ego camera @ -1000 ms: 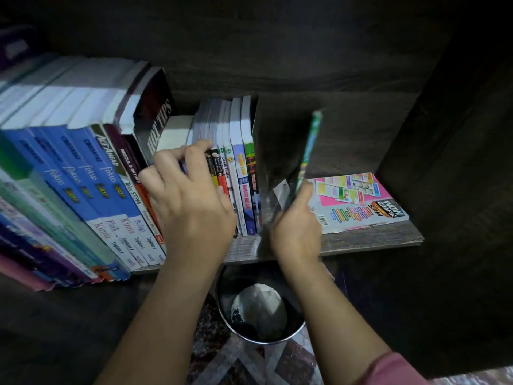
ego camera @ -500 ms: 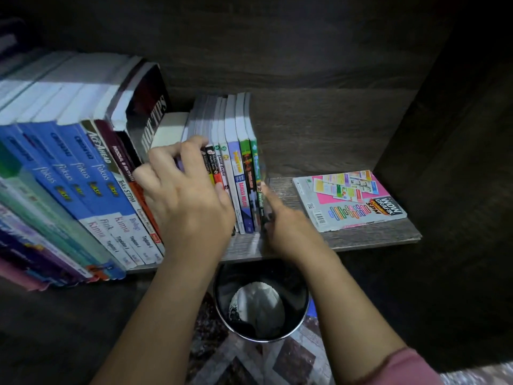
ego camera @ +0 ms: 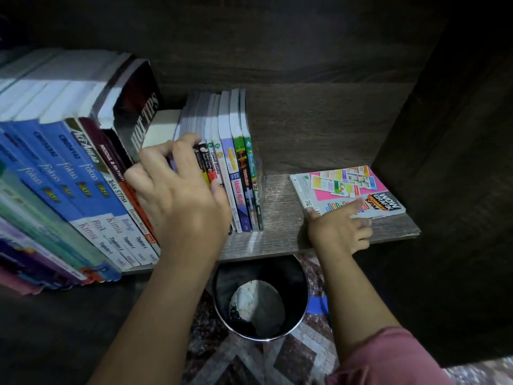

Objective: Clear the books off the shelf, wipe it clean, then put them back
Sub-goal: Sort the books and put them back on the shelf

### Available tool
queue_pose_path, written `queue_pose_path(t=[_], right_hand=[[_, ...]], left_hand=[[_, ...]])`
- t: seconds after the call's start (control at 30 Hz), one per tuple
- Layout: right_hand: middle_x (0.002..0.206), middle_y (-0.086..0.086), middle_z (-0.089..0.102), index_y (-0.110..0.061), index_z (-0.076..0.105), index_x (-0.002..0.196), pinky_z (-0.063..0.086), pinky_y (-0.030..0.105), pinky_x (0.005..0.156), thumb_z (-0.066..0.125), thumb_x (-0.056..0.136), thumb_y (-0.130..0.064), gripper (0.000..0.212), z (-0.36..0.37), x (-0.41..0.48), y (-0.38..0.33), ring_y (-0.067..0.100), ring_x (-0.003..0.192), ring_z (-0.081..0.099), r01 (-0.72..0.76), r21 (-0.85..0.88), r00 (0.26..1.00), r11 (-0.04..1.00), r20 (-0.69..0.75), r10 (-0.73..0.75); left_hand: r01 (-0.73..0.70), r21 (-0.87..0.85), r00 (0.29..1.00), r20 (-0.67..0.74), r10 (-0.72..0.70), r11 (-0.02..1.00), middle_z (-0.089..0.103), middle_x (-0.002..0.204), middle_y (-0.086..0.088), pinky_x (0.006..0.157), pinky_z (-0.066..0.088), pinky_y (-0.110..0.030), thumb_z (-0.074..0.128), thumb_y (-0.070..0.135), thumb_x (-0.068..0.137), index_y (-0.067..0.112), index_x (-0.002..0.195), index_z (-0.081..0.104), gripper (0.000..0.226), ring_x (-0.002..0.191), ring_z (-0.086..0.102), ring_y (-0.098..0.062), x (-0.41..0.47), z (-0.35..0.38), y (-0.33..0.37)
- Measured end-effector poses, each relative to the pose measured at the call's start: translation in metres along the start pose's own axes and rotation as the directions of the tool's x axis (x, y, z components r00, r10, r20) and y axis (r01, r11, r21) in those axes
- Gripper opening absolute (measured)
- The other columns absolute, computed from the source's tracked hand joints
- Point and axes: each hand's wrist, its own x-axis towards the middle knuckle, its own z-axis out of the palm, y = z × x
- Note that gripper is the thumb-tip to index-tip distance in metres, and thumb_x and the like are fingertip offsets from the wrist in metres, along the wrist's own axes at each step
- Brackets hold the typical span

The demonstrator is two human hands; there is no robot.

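Our left hand (ego camera: 177, 195) curls its fingers over the spine tops of the upright books (ego camera: 236, 173) at the middle of the shelf (ego camera: 277, 207), one spine reading "BAHASA MELAYU". Our right hand (ego camera: 338, 229) is loosely spread, index finger straight on the flat book (ego camera: 347, 187) marked "WOW GRAFIK SPM" at the front right corner. "Fokus" volumes (ego camera: 69, 176) lean at the left end.

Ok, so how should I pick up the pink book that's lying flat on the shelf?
Grip its near-left corner, coming from the front of the shelf. The pink book lies flat with that corner near the open edge, where the right hand rests, so a thumb can probably slip under it.
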Motion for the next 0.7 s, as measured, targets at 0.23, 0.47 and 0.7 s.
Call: queue_pose_path(t=[0.23,0.47,0.7], right_hand=[[0.155,0.017,0.009,-0.033,0.016,0.148,0.034,0.047,0.109,0.077,0.075,-0.002,0.1,0.007,-0.007,-0.008,0.032,0.131,0.029,0.101,0.45,0.985,0.887,-0.172,-0.024],[0.126,0.008,0.055,-0.03,-0.002,0.153,0.045,0.034,0.093,0.068,0.082,0.001,0.105,-0.01,-0.02,-0.011,0.024,0.112,0.056,0.052,0.771,0.998,0.635,-0.06,-0.008],[0.077,-0.011,0.06,-0.022,0.06,0.097,0.051,0.027,0.076,0.068,0.083,-0.004,0.024,-0.023,-0.028,-0.026,0.017,0.086,0.065,0.186,0.661,0.981,0.727,-0.088,-0.172]], left_hand=[[-0.001,0.007,1.0,-0.002,0.001,1.0,0.041,0.121,-0.016,0.085,0.037,-0.038,0.067,0.019,0.077,0.016,0.128,0.047,0.055,0.106,0.037,-0.034,-0.001,0.002,-0.001],[-0.005,0.005,1.0,0.001,0.005,1.0,0.043,0.119,-0.018,0.084,0.036,-0.039,0.069,0.022,0.077,0.014,0.127,0.05,0.054,0.104,0.038,-0.035,0.0,0.0,-0.001],[-0.005,-0.001,1.0,0.011,0.005,1.0,0.043,0.116,-0.017,0.081,0.028,-0.031,0.07,0.021,0.076,0.014,0.126,0.05,0.054,0.102,0.036,-0.034,0.003,-0.004,-0.002]])
